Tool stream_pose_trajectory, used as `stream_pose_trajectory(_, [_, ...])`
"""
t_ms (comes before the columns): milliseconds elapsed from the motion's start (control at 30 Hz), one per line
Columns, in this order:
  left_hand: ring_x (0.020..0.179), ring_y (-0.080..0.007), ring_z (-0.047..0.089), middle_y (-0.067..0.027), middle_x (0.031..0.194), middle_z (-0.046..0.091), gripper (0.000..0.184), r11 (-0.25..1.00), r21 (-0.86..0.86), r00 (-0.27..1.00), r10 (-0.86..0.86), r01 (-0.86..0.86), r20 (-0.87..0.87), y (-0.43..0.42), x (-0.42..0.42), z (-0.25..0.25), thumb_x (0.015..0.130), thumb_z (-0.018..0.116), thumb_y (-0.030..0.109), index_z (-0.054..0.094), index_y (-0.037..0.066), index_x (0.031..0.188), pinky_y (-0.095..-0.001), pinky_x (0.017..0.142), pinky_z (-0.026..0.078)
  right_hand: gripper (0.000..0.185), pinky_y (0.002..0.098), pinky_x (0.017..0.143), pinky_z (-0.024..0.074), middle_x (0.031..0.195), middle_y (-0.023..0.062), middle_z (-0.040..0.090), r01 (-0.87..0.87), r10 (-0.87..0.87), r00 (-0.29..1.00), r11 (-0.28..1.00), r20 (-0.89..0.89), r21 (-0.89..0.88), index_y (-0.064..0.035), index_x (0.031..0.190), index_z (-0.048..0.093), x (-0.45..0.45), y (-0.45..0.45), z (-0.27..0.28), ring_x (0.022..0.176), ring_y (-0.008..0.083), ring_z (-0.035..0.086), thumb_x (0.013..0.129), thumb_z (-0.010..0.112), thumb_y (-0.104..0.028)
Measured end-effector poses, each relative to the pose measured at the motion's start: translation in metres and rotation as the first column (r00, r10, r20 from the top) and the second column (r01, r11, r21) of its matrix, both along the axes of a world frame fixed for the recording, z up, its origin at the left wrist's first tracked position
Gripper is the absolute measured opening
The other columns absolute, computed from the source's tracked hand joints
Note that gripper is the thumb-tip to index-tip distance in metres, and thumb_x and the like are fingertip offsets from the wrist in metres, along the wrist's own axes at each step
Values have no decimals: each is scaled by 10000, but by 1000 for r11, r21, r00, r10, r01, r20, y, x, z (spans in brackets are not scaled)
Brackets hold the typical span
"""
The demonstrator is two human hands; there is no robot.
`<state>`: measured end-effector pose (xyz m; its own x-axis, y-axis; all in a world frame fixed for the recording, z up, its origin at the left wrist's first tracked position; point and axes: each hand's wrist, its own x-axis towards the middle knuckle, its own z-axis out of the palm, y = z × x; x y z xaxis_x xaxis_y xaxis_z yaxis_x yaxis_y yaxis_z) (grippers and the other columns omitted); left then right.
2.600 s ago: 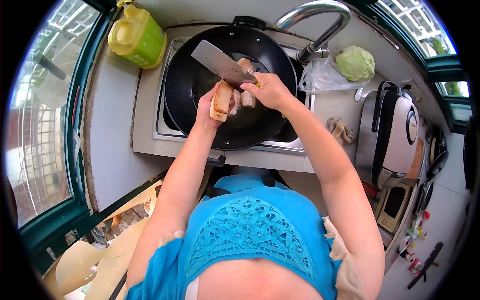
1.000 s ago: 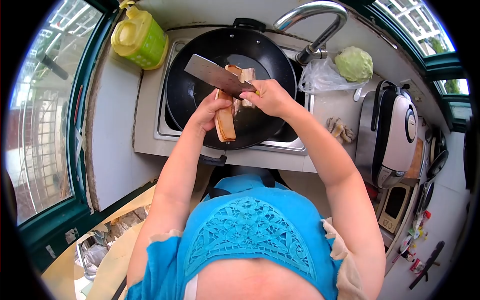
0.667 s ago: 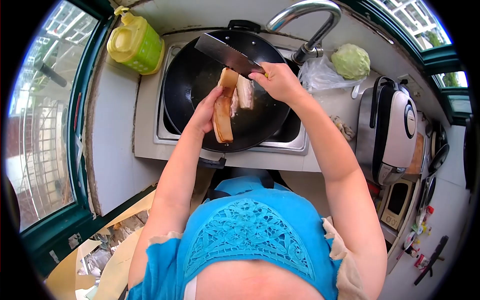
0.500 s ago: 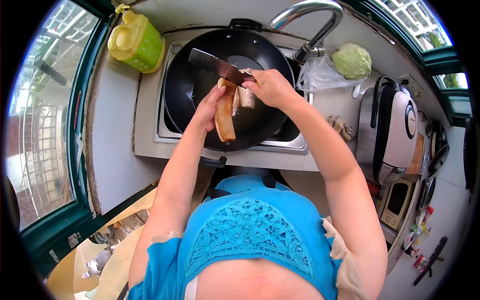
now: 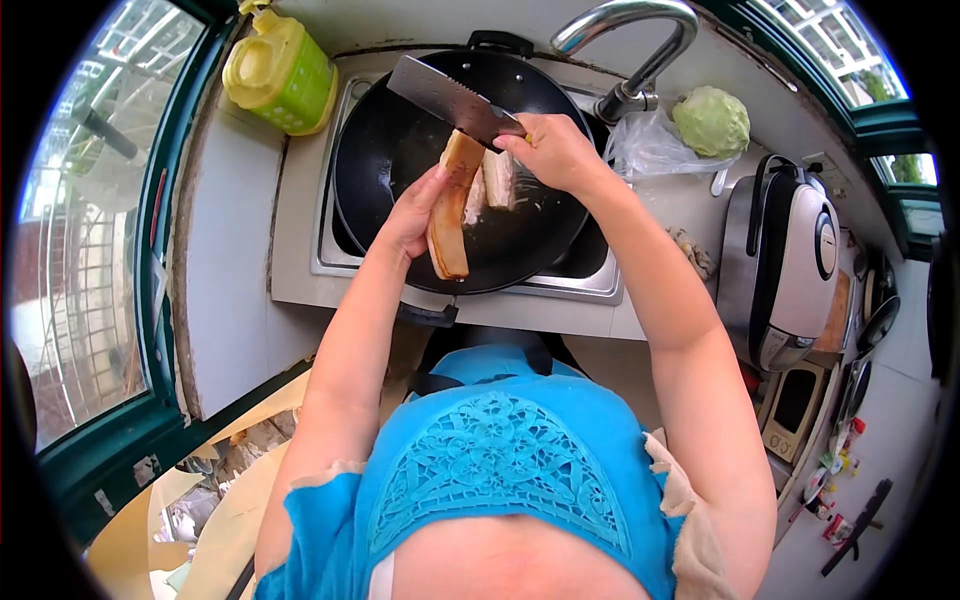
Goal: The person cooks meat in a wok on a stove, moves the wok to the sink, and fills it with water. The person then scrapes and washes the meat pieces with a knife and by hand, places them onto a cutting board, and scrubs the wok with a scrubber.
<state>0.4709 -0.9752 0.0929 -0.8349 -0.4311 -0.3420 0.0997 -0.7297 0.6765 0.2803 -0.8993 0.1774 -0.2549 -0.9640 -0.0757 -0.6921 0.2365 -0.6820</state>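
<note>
Black metal fills the middle of the frame: a wok, seated over the sink in the worktop. Up from lower left comes the left forearm, nearly straight, ending in the left hand at the wok's centre-left. Its thumb points to the upper right along the meat; the other fingers are mostly hidden behind, and this grip pinches the strip by its left side. The meat stands lengthwise over the lower centre of the wok, its bottom end near the rim.

From lower right, the right forearm slants up and left, elbow a little bent. The right hand, knuckles uppermost, has its grip curled around the handle of the cleaver. Its blade points to the upper left, crossing the meat's top end; whether the edge touches there is hard to tell. Paler pieces lie in the wok between the two hands, just below the right one.

At upper right are the tap, a clear bag and a cabbage; a green bottle stands at upper left.
</note>
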Motion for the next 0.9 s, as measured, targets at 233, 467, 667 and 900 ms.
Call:
stream_pose_trajectory(233, [1077, -205, 526, -89, 1193, 527, 559, 980, 198, 1000, 19, -19, 5, -8, -1, -11, 865, 549, 452, 428, 86, 1269, -360, 926, 430, 286, 313, 519, 435, 597, 77, 535, 114, -158, 904, 985, 397, 133, 24, 784, 556, 15, 10, -33, 530, 158, 521, 817, 620, -253])
stream_pose_trajectory(467, [957, -360, 563, -204, 1123, 516, 751, 492, -737, 498, 543, 464, 676, -53, -30, -71, 773, 653, 276, 254, 82, 1379, -403, 837, 455, 282, 280, 408, 379, 553, 25, 482, 298, -355, 861, 933, 366, 203, -10, 707, 475, -24, 19, -25, 423, 111, 430, 834, 588, -236])
stream_pose_trajectory(667, [1091, -356, 429, -180, 1182, 441, 680, 49, -704, 476, 704, 708, 527, -26, -58, -55, 728, 664, 308, 377, 70, 1297, -446, 876, 369, 276, 270, 407, 384, 558, 16, 472, 298, -351, 848, 935, 396, 192, -22, 709, 463, -31, 38, -11, 428, 107, 431, 846, 573, -235])
stream_pose_trajectory(900, [1067, -315, 422, -157, 1129, 469, 390, -121, -659, 581, 607, 742, 543, -7, -84, -56, 611, 686, 317, 675, 13, 856, -436, 850, 359, 264, 263, 423, 371, 574, 4, 478, 329, -366, 828, 931, 424, 161, -30, 723, 484, -37, 60, 4, 453, 92, 427, 851, 576, -243])
